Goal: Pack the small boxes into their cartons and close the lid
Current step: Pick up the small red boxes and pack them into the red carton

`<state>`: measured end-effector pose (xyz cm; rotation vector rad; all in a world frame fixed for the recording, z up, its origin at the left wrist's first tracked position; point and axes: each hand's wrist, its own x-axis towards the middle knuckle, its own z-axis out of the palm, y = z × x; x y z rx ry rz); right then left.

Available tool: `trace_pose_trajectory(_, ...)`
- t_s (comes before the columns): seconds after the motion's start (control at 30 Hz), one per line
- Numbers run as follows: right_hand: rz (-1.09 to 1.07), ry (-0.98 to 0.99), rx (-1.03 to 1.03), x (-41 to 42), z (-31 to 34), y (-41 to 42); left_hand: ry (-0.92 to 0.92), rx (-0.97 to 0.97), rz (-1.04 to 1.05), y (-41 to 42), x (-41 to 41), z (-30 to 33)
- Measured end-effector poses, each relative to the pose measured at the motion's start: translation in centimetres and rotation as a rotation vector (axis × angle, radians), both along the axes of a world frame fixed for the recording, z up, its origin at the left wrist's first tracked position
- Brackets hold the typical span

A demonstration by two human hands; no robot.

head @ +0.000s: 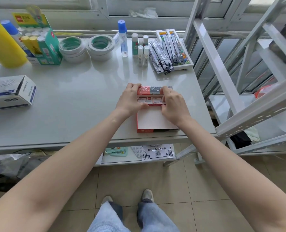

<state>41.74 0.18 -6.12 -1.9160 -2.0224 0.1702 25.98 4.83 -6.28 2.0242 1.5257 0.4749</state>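
Note:
A red carton [144,130] lies at the table's front edge, its white lid flap [153,119] folded back toward me. A row of small red, grey and white boxes [151,96] stands at the carton's far end. My left hand [130,99] grips the row's left end, fingers over its top. On the right end sits my right hand [173,103], thumb pressed on the front labels. Both hands hold the same row of small boxes.
A white and blue box [11,92] lies open at the left. Tape rolls [73,47], glue sticks [141,49], silver packets [162,54] and a pushpin tray [185,62] line the back. A green display carton [43,46] stands back left. A metal rack [239,77] stands to the right.

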Motion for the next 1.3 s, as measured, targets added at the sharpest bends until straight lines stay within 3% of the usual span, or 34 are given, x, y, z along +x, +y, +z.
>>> trace_pose_trajectory(0.33,-0.091,0.115,0.097,1.3,0.3,-1.4,-0.087,-0.031,0.055,-1.4,-0.1,0.0)
trace_pose_trajectory(0.5,-0.314,0.386,-0.204,1.9,-0.6,-1.9,-0.208,-0.139,0.177,-2.7,-0.7,0.0)
trace_pose_trajectory(0.6,-0.349,0.505,-0.214,1.0,0.1,-2.0,-0.33,-0.194,0.208,-3.8,-1.1,0.7)
trace_pose_trajectory(0.93,-0.204,0.581,-0.222,-8.5,2.7,-0.2,-0.364,-0.153,0.258,-4.0,-9.6,3.2)
trace_pose_trajectory(1.3,-0.165,0.649,-0.24,-19.8,2.8,2.5,-0.516,-0.288,0.35,-3.0,-20.7,3.3)
